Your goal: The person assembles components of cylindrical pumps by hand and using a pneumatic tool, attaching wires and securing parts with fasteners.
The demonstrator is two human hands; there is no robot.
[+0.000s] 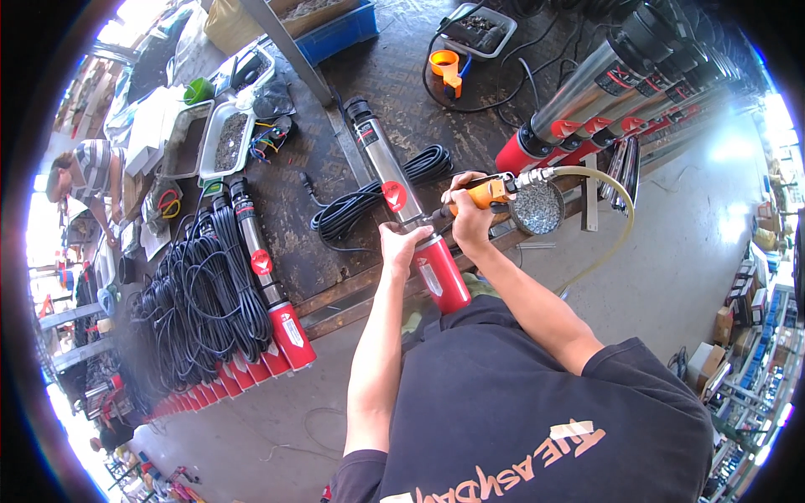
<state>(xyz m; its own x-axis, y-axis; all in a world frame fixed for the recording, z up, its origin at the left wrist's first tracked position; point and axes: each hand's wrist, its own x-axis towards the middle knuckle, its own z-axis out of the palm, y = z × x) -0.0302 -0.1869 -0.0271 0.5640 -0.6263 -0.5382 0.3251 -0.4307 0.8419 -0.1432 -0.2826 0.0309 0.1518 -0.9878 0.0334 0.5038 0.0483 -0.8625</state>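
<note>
A long submersible pump with a silver tube and a red lower section lies across the table's near edge, its red end close to my body. My left hand is wrapped round the pump where the silver tube meets the red section. My right hand grips an orange air screwdriver. Its tip points left at that joint, close to my left fingers; whether it touches a screw I cannot tell. A pale air hose runs from the screwdriver's back. A coiled black cable lies left of the pump.
Several finished-looking pumps with cable coils line the left edge. More pumps are stacked at the right. A round bowl of small metal parts sits right of my right hand. White trays and an orange clamp-like tool lie farther back.
</note>
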